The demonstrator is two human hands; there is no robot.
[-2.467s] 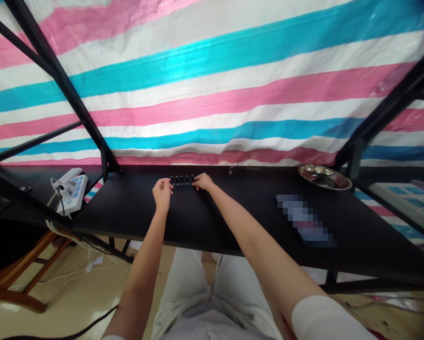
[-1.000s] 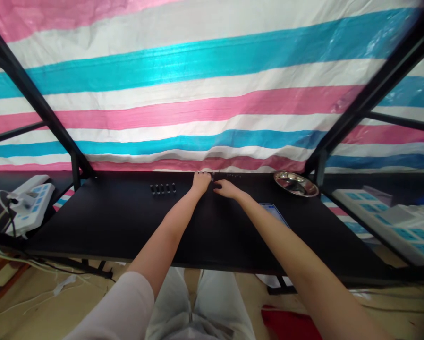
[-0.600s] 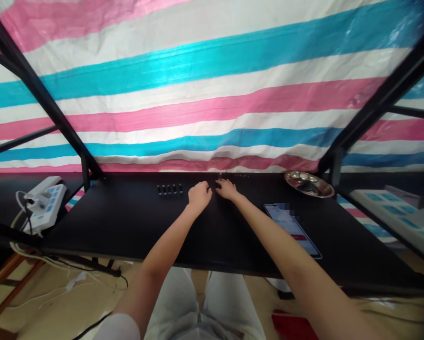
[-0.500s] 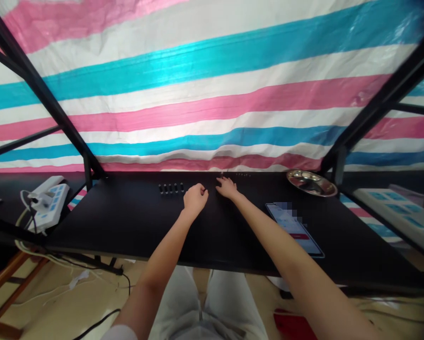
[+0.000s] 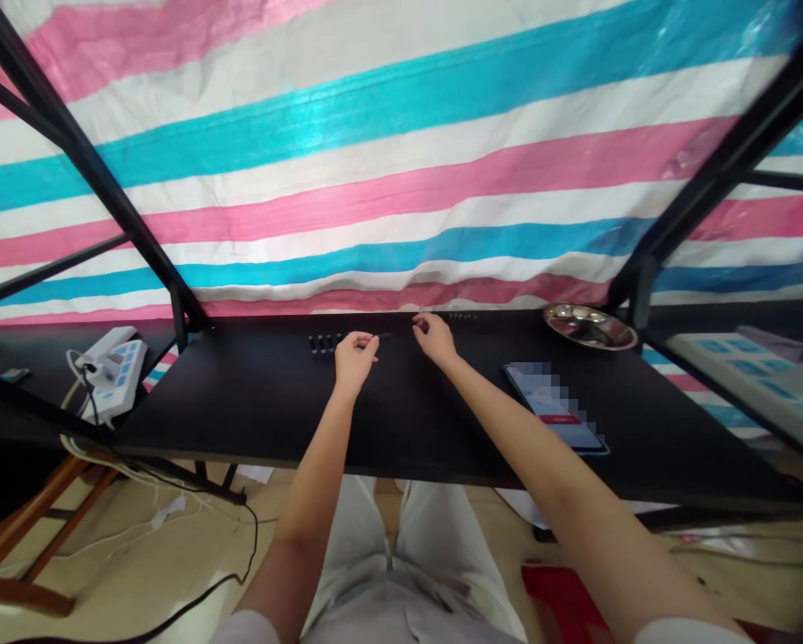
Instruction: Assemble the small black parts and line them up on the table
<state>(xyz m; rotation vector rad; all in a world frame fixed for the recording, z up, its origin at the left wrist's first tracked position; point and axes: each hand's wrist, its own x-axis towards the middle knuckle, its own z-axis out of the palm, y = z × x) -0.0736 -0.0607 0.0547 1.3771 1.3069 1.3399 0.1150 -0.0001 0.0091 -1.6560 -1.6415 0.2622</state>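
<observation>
My left hand [image 5: 356,362] is held over the black table with thumb and fingers pinched together. A small dark object seems to show at its fingertips, too small to name. Just left of it stands a row of several small black cylinders [image 5: 322,344] with light tops, partly covered by the hand. My right hand [image 5: 435,340] is near the table's back edge, its thumb and fingers closed in a pinch. Whatever may be between them is hidden. Beside it to the right lies a line of tiny light-coloured pieces [image 5: 464,317].
A shiny metal dish [image 5: 590,329] sits at the back right of the black table [image 5: 240,402]. A phone [image 5: 555,411] lies close to my right forearm. White power strips [image 5: 116,380] are at left, with cables below. Black frame bars and a striped sheet stand behind.
My left hand has shifted left, close to the black cylinders. The fingers of my right hand, spread on the table before, are now drawn into a pinch. The view has tilted slightly.
</observation>
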